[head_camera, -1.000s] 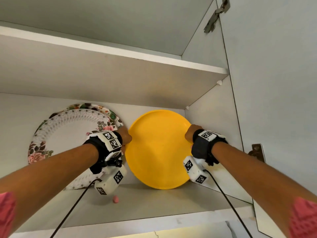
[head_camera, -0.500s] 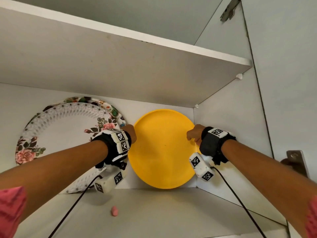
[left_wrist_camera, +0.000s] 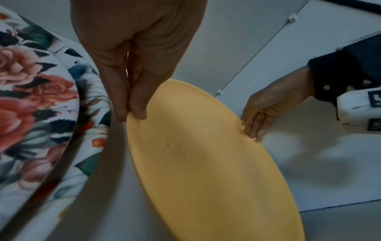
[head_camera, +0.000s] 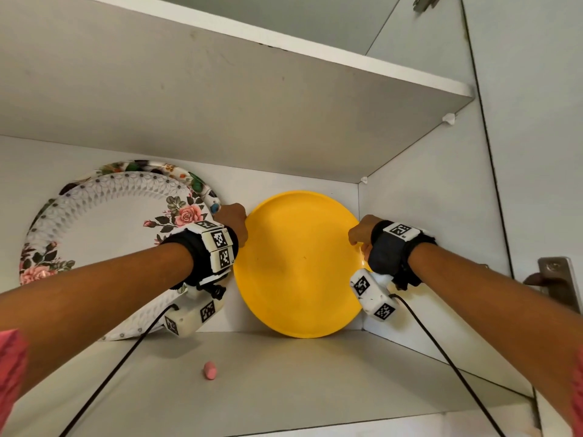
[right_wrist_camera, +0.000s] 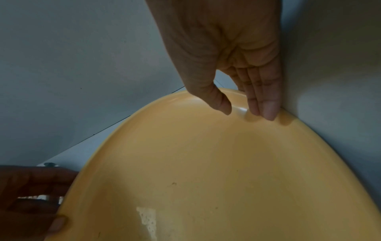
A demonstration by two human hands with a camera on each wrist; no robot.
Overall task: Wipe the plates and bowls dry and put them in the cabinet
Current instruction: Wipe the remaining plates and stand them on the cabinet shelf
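A yellow plate stands on its edge on the cabinet shelf and leans on the back wall in the right corner. My left hand pinches its left rim between thumb and fingers. My right hand is at the right rim beside the side wall. Its straight fingers touch the rim and its thumb is held apart in front of the plate. Two floral plates lean on the back wall to the left, the white rose-patterned one in front.
A small pink object lies on the shelf floor in front of the plates. An upper shelf hangs low overhead. The cabinet's side wall is close on the right, with a metal hinge at its front edge.
Both hands have stayed at the yellow plate's rim in the corner. The head view has moved closer into the shelf and tilted, so more shelf floor shows.
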